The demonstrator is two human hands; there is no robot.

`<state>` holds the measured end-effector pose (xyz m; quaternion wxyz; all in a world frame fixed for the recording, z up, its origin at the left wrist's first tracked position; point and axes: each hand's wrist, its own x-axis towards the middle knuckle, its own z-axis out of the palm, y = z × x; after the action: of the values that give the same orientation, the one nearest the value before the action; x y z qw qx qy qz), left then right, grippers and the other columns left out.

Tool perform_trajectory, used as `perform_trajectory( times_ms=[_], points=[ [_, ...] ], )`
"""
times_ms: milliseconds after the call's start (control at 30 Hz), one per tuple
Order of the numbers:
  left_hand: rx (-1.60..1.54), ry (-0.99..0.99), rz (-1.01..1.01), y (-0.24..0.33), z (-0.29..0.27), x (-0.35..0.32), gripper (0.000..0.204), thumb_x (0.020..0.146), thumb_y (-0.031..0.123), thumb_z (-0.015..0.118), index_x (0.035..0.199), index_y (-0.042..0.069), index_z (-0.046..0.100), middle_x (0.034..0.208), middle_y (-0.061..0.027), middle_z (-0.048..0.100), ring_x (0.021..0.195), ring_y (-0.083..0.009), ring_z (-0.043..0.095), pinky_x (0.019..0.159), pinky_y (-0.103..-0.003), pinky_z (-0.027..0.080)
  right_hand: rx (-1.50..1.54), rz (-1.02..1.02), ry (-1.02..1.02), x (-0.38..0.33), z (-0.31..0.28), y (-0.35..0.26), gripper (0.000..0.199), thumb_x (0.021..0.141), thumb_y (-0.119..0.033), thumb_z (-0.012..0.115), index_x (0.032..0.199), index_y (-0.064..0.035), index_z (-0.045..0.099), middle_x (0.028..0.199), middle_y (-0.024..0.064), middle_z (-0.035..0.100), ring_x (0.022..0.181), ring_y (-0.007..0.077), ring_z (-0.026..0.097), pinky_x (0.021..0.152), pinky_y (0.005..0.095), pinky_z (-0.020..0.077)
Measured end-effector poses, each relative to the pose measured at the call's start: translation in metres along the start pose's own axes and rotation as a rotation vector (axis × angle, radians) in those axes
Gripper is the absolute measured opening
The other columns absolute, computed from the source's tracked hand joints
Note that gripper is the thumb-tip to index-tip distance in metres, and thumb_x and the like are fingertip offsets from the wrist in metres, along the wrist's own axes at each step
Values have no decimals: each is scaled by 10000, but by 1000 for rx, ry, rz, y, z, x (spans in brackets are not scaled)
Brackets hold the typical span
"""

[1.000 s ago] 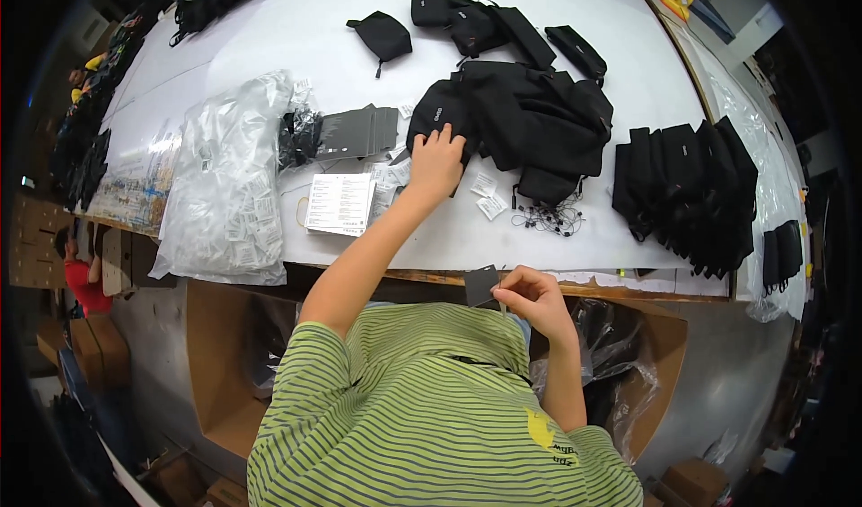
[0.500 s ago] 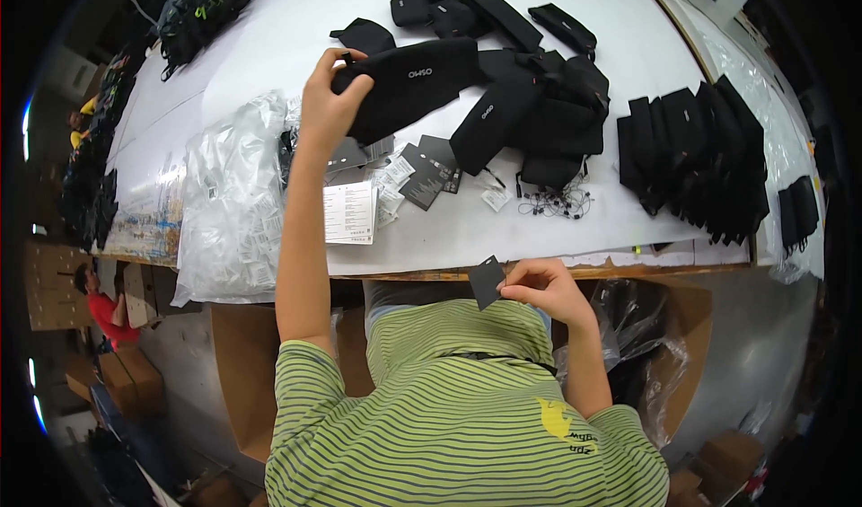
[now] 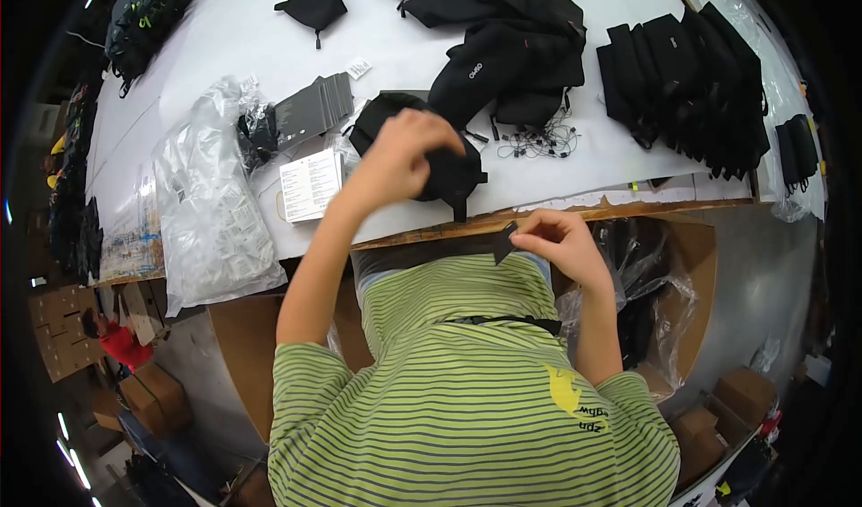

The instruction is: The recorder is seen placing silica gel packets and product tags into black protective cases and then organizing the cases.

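Near the table's front edge lies a black zippered pouch [image 3: 456,176], with a dark strap end hanging toward me. My left hand [image 3: 400,161] is over its left part, fingers bent and apart from the thumb, slightly blurred; it does not appear to grip the fabric. My right hand [image 3: 558,242] pinches a small black hang tag [image 3: 505,245] by its edge, in front of my waist just off the table. Beyond the pouch is a heap of black pouches [image 3: 512,58]. A tangle of thin black strings with fasteners [image 3: 543,139] lies right of the pouch.
Left on the table are a clear plastic bag of labels [image 3: 211,211], a stack of white printed cards [image 3: 312,185] and fanned dark cards [image 3: 314,110]. A row of black pouches [image 3: 682,85] stands right. A single pouch [image 3: 312,10] lies farther back. Below the table is a plastic-lined carton [image 3: 687,282].
My left hand has brought the black pouch from over the table down toward me, and its grip has loosened. The tag in my right hand has tilted and shifted slightly right.
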<state>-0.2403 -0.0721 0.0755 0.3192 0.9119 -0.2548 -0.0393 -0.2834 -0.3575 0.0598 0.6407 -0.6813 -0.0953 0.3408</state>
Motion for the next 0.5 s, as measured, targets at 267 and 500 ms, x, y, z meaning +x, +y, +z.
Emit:
perform_trajectory(
  times_ms=[267,500],
  points=[
    [129,452,-132,37,65,-51,250,641,104,740,870,180,677,1331,-27,468,1211,-303,389,993,-437,279,-325,-87,216,29,28,-20,115,789,-124,711,784,-21,660,562,-49,472,535,18,359,485,202,268],
    [-266,694,-433,56,84,-73,136,676,189,731,787,115,703,746,-6,564,856,-203,487,825,-340,338,-608,-280,175,42,60,-12,95,749,-16,674,817,15,616,657,98,587,528,118,550,520,256,442]
  ],
)
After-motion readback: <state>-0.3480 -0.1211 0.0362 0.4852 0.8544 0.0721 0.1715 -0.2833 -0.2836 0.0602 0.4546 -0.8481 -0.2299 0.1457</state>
